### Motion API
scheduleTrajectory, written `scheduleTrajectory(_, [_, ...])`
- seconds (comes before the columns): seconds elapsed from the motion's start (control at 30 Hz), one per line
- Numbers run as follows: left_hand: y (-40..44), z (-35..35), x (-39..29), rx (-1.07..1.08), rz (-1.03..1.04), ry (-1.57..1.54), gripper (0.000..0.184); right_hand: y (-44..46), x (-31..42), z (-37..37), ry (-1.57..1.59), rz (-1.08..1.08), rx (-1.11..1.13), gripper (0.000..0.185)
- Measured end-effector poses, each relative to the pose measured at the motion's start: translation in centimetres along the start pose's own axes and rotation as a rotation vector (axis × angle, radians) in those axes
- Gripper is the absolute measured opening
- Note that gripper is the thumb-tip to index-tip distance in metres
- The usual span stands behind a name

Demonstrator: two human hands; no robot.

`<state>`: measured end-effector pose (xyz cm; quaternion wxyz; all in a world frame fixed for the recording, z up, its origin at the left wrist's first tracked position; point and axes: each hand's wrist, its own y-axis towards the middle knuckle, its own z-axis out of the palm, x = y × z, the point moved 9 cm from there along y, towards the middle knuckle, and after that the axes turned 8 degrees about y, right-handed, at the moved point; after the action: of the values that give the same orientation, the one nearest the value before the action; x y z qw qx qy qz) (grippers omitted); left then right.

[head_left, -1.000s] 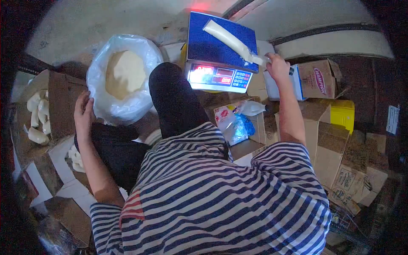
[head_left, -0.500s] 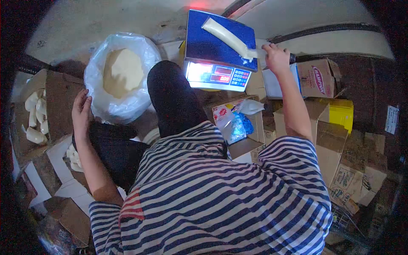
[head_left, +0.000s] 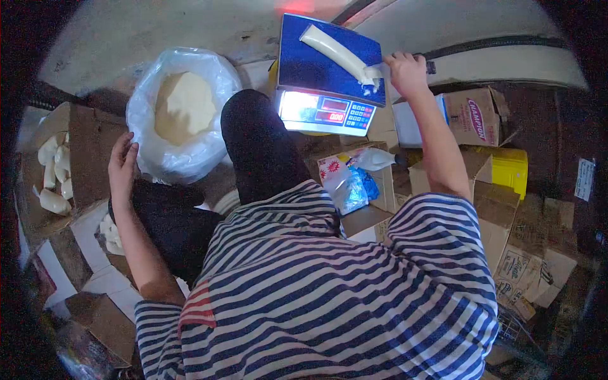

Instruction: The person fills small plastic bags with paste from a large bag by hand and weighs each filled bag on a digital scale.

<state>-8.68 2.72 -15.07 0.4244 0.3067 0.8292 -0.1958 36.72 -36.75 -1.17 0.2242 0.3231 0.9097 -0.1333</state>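
Observation:
On the blue scale platform lies a long clear pouch filled with pale cream powder. White crumbs are scattered by its lower end. My right hand is closed at the platform's right edge on a flat-bladed tool. Its pale blade lies by the pouch's end, and a dark end sticks out past my hand; the exact kind is unclear. At the left, my left hand rests with fingers apart beside the rim of a large clear plastic bag of cream powder.
Filled pouches lie in a cardboard box at far left. Below the scale's lit display stands an open box with blue plastic. A Champion carton and yellow container are at right.
My right hand has moved slightly up and to the left with the flat-bladed tool, along the platform's edge. The pouch has barely shifted. My left hand stays by the bag.

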Motion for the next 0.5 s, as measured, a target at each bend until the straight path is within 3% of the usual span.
scheduleTrajectory(0.17, [-0.1,0.1,0.3,0.016,-0.035,-0.084,0.035,-1.0,-2.0,2.3,0.092,0.12,-0.036,0.033])
scheduleTrajectory(0.33, [-0.3,0.1,-0.6,0.023,-0.048,-0.067,0.035,-3.6,-4.7,4.8,0.345,0.377,-0.059,0.034])
scheduleTrajectory(0.5, [-0.5,0.1,-0.8,0.026,-0.065,-0.065,0.035,-5.6,-5.6,7.1,0.563,0.454,-0.106,0.035])
